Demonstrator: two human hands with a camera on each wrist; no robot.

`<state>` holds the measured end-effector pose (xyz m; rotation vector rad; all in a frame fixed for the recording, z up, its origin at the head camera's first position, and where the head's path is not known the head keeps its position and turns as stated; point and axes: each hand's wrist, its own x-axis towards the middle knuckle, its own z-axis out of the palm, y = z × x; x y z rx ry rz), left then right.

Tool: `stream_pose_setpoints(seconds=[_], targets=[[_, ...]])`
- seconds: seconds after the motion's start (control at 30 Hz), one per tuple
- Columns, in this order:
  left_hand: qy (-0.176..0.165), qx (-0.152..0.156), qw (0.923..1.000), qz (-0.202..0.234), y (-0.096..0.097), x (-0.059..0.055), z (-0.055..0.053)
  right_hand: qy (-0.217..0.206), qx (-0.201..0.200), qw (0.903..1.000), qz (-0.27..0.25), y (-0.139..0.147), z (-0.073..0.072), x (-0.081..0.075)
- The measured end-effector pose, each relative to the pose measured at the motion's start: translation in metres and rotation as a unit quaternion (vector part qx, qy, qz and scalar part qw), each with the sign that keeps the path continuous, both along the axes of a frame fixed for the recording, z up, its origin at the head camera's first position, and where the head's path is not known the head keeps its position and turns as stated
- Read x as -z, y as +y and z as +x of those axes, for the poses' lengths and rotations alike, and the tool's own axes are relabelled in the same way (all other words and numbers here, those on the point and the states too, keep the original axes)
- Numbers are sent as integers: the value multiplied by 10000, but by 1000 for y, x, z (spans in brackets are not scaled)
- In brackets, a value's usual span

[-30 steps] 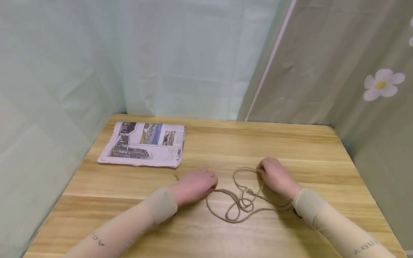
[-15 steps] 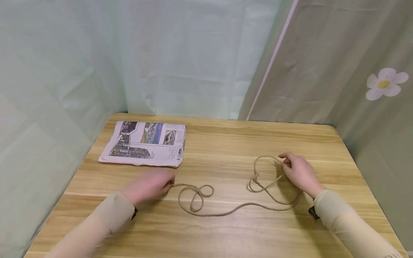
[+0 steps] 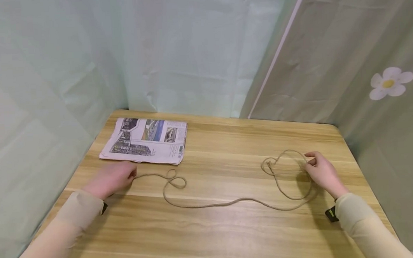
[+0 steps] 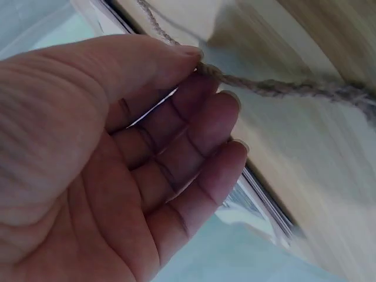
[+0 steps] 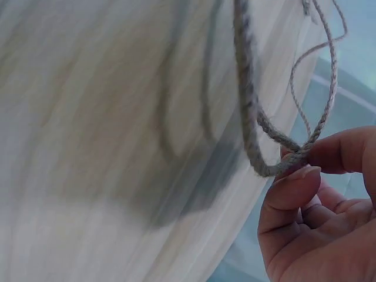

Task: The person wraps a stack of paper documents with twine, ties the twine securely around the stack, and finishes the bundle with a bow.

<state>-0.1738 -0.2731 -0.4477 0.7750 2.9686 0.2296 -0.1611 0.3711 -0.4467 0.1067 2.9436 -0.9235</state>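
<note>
A thin tan braided rope (image 3: 228,204) stretches in a loose curve across the wooden table between both hands. My left hand (image 3: 112,180) pinches it near one end, just in front of the newspaper; in the left wrist view the thumb and forefinger meet on the rope (image 4: 282,88). A small twisted loop lies right of that hand. On the right side, my right hand (image 3: 325,174) pinches the rope between thumb and forefinger. A wide loop with a small tangle hangs from this grip, and in the right wrist view two strands of rope (image 5: 245,88) cross at the fingertips.
A folded newspaper (image 3: 147,142) lies at the table's back left. The wooden table (image 3: 212,237) meets pale green curtains (image 3: 188,52) at the back and left, with a grey-brown flowered curtain (image 3: 357,58) on the right.
Both hands have moved apart, the left far to the left and the right to the right. The bunched rope has spread into a long curve between them.
</note>
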Motion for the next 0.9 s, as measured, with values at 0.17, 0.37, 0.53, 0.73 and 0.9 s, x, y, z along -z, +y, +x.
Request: stream_pose_setpoints(seconds=[0.17, 0.37, 0.53, 0.73, 0.9], targets=[[-45, -218, 9997, -107, -2, -5, 0, 9, -21, 9997, 241, 5, 5, 0], [-19, 343, 9990, 269, 38, -14, 13, 642, -486, 9939, 754, -6, 12, -8], [-223, 1454, 9877, 526, 85, -9, 30, 662, -1557, 9766, 1329, -28, 15, -6], [-349, 2097, 9754, 580, 116, 5, 40, 578, -1912, 9671, 1575, -39, 15, 7], [-29, 1966, 9786, 609, 108, 12, 36, 345, -1638, 9774, 1288, -33, 12, 13]])
